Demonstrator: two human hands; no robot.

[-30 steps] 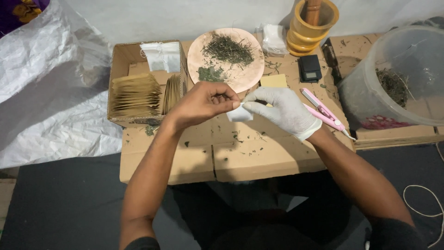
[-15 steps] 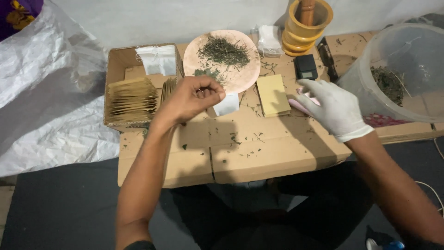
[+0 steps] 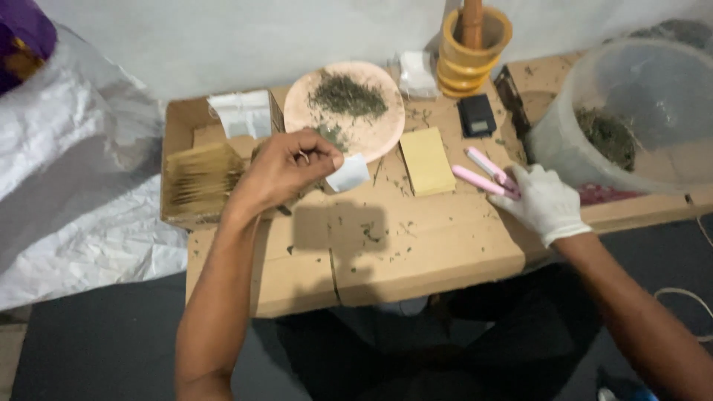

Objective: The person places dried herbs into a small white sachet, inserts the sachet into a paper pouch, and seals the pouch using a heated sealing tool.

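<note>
R hand [image 3: 546, 202] now at scissors [image 3: 486, 172]

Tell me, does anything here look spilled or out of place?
Yes. Green herb crumbs lie scattered over the cardboard surface, away from the pink plate holding the main pile. Nothing else stands out.
</note>
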